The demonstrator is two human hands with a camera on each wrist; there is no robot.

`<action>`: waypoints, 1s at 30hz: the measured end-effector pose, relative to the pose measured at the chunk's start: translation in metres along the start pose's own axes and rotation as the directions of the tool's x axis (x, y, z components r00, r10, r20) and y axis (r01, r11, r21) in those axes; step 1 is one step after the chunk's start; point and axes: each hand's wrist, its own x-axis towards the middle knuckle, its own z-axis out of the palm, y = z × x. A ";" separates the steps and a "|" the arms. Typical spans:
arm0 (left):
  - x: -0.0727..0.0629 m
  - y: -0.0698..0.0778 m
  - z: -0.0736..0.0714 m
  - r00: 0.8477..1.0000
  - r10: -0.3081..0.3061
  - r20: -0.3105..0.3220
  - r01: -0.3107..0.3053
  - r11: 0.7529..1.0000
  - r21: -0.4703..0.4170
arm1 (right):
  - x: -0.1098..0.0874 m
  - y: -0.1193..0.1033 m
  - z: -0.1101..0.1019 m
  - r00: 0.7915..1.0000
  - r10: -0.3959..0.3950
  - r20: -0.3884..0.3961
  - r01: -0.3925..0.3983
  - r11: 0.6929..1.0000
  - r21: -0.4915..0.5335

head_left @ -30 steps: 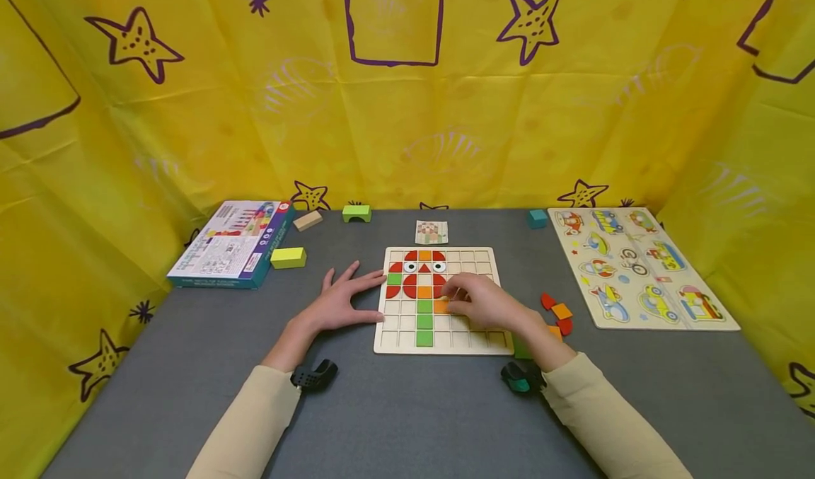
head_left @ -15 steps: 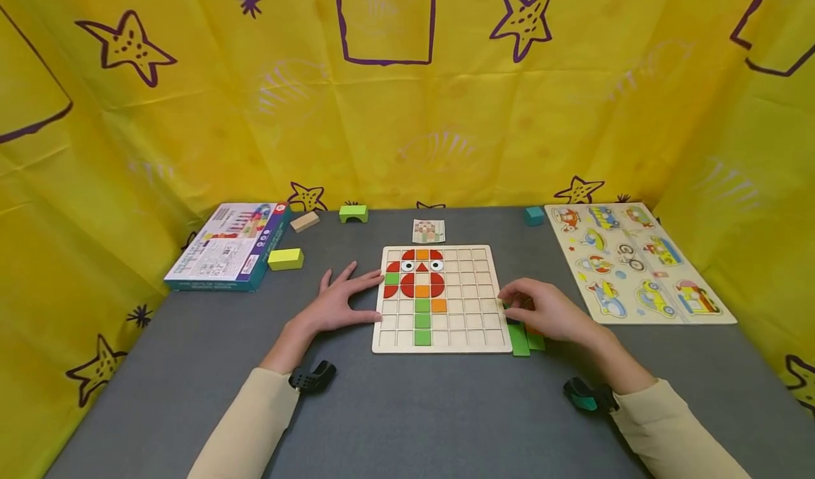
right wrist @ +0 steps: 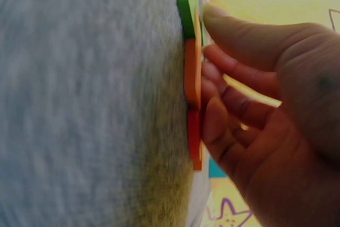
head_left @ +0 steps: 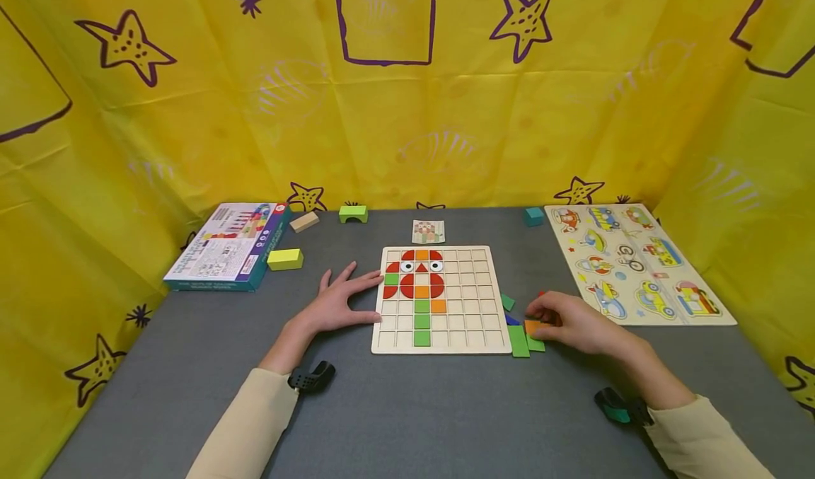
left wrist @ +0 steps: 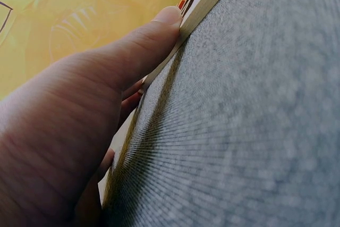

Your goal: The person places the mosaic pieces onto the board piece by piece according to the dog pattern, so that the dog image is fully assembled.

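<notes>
One orange tile point(head_left: 532, 327) right of the gridded board point(head_left: 467, 316), just under the right hand point(head_left: 573, 321), the nearer one; partly covered, long axis unclear; fingers curled, thumb apart, cannot tell whether pinching; left hand point(head_left: 339, 305) spread, touching the board's left edge, gripping nothing; on the box point(head_left: 219, 249) at far left, printing too small to read

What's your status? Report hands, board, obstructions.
Left hand touching left edge of grid board. Right hand at loose orange tile, grip unclear. Grid board partly filled. No obstruction seen above it.
</notes>
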 end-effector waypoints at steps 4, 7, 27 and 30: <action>0.001 0.000 0.000 1.000 0.004 -0.001 -0.004 1.000 0.003 | 0.001 -0.001 0.002 1.000 -0.017 0.008 0.017 0.999 -0.037; 0.002 0.001 0.000 1.000 0.005 -0.001 -0.005 1.000 0.002 | 0.001 -0.003 0.002 1.000 -0.003 0.014 0.003 0.999 -0.036; 0.000 0.002 -0.002 1.000 0.005 -0.001 -0.005 1.000 -0.005 | 0.021 -0.019 0.003 0.995 0.081 -0.053 -0.080 0.997 0.009; 0.000 0.001 -0.003 1.000 0.006 -0.003 -0.006 1.000 -0.002 | 0.033 -0.027 0.010 0.997 0.052 -0.062 -0.051 0.999 0.020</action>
